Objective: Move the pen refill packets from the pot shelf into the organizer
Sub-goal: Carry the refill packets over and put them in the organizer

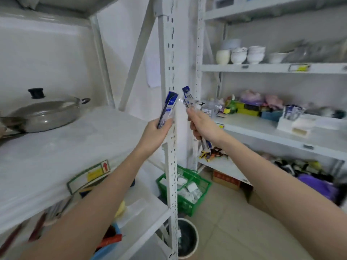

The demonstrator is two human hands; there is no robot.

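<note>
Your left hand [156, 133] grips one slim blue-and-clear plastic refill packet [167, 107]; your right hand [201, 124] clutches several more [187, 97], which could slip before reaching the white organizer [293, 124].

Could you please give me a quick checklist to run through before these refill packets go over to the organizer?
1. Left hand grips a refill packet: ok.
2. Right hand grips its packet: ok.
3. White organizer in view on the right shelf: ok.
4. Room left in the organizer, which already holds packets: cannot tell.
5. Shelf upright stands between the hands; the left one must go round it: not ok.
6. Pot shelf beside the pot emptied of packets: ok.
</note>
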